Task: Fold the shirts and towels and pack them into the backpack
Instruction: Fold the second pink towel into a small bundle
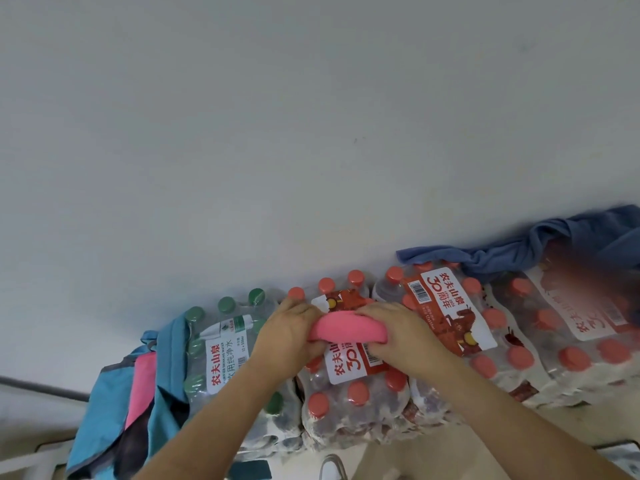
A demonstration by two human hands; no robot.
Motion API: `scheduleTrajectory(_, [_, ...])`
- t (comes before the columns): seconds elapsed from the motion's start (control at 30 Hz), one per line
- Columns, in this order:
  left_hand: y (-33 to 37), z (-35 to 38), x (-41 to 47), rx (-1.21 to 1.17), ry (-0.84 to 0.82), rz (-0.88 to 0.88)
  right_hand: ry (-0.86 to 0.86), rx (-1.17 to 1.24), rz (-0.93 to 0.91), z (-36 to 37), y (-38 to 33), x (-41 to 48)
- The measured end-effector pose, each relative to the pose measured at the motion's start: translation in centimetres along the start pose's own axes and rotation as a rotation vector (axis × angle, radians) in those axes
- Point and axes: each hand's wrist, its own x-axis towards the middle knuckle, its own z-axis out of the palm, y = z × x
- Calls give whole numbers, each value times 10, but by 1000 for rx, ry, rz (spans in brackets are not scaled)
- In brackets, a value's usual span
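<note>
A folded pink towel (346,328) is held between both hands above a shrink-wrapped pack of red-capped bottles (353,393). My left hand (289,330) grips its left end and my right hand (401,336) grips its right end. At the lower left the blue backpack (104,410) stands open beside the packs, with a pink cloth (142,386) showing inside it. A crumpled blue shirt (540,247) lies on top of the bottle packs at the right.
Several packs of bottled water line the white wall (277,133): a green-capped pack (221,348) by the backpack and red-capped packs (502,334) to the right. A shoe tip (332,467) shows on the floor at the bottom edge.
</note>
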Motion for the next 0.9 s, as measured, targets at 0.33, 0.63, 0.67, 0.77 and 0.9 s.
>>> scheduleTrajectory(0.33, [27, -43, -63, -1062, -347, -411, -68, 520, 72, -42, -37, -4])
scheduleTrajectory(0.63, [60, -91, -118, -1397, 88, -499, -296, 728, -163, -22, -131, -14])
scheduleTrajectory(0.67, [58, -94, -127, -1399, 150, -512, -337, 817, -148, -17, -138, -13])
scheduleTrajectory(0.77, [45, -98, -160, -1402, 279, -558, -559, 1004, -110, 2, -155, -12])
scheduleTrajectory(0.9, [15, -93, -212, -1279, 234, -642, -493, 848, -150, 45, -188, -9])
